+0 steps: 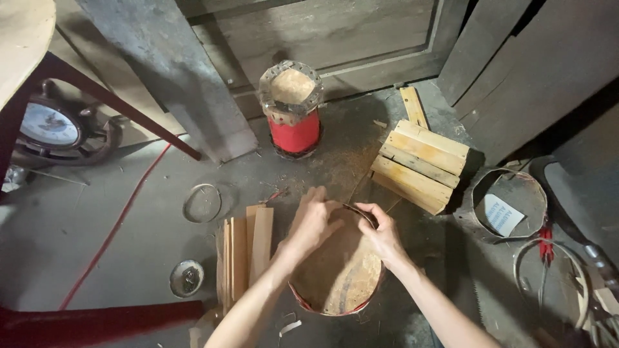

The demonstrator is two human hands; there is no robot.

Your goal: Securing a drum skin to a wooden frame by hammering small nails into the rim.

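Observation:
A round wooden drum-like frame (pixel 338 274) with a red lower edge stands on the floor between my arms. My left hand (pixel 314 221) rests on its far rim with the fingers curled over the edge. My right hand (pixel 382 231) pinches a thin dark metal band (pixel 358 213) that curves along the same far rim. Both hands meet at the top of the frame. Several thin wooden slats (pixel 245 251) lie on the floor just left of my left forearm.
A red cylinder with a metal-trimmed top (pixel 291 106) stands behind. A stack of pale wooden boards (pixel 419 164) lies to the right, with metal hoops (pixel 509 203) and a hand saw (pixel 480 303) beyond. A red cable (pixel 116 229), a wire ring (pixel 202 203) and a clock (pixel 50 125) are at left.

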